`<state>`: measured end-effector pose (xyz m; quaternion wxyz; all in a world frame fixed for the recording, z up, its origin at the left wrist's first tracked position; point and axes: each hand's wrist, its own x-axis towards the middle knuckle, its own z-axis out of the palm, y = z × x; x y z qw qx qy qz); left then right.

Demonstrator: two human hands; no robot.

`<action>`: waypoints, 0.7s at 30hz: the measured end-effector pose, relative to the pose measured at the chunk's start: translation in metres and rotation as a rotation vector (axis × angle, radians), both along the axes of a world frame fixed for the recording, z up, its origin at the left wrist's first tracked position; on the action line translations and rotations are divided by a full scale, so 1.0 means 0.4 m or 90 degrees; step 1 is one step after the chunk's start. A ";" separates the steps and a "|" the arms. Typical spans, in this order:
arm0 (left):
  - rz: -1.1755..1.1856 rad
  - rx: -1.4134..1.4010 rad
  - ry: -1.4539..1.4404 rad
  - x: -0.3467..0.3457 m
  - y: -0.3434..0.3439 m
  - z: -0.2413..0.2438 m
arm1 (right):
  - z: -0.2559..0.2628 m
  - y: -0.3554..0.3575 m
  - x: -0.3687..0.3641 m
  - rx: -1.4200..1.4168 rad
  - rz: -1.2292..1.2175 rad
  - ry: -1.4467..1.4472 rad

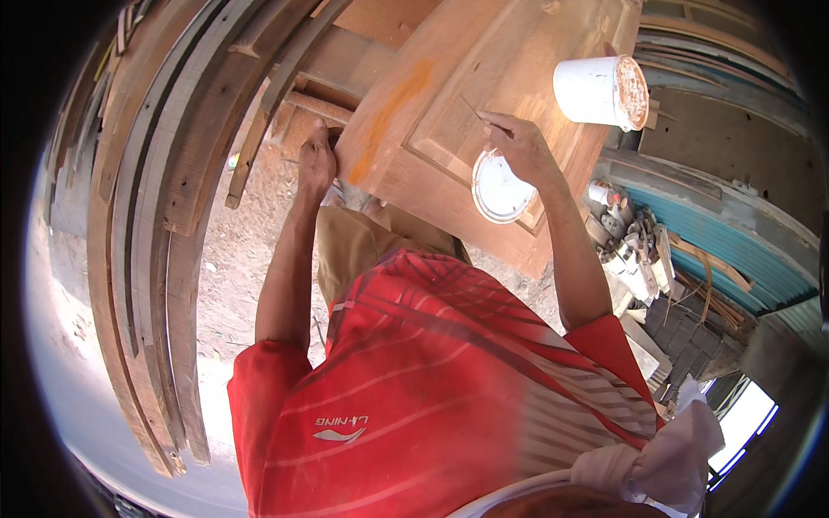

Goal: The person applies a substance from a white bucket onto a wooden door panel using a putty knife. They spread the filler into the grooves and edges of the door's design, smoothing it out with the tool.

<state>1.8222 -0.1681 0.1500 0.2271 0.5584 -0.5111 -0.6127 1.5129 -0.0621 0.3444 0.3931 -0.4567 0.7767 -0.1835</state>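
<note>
A panelled wooden door [440,188] lies flat before me, with an orange smear [392,120] of filler or paint along its left side. My left hand [317,158] rests against the door's left edge; its fingers are partly hidden, so I cannot tell how firmly it holds. Pinched in my right hand [518,146] is a thin tool [470,107], seen nearly edge-on, pointing up and left over the recessed panel. Under that hand lies a round white plastic lid [502,194] with a stained rim. A white plastic bucket [586,90], its top stained orange-brown, stands at the door's right side.
Long timber boards [152,194] are stacked on my left, one short piece [249,149] jutting towards the door. To the right, a heap of wood offcuts [638,259] sits beside blue corrugated sheeting [745,239]. Bare ground [239,272] shows around my feet.
</note>
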 end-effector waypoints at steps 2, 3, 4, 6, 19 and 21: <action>0.015 -0.009 -0.005 -0.001 0.007 0.004 | -0.023 -0.004 -0.077 -0.020 0.015 0.061; 0.027 0.008 -0.014 -0.002 0.010 0.006 | -0.037 -0.007 -0.108 -0.027 0.026 0.085; 0.042 0.008 -0.023 -0.003 0.012 0.007 | -0.053 -0.015 -0.133 -0.023 0.024 0.113; 0.057 0.011 -0.031 -0.003 0.012 0.004 | -0.084 -0.026 -0.174 -0.046 0.086 0.179; 0.129 -0.060 -0.080 -0.012 0.019 -0.011 | -0.210 -0.110 -0.301 -0.107 0.223 0.251; 0.138 -0.045 -0.093 -0.013 0.018 -0.007 | -0.204 -0.113 -0.305 -0.112 0.251 0.270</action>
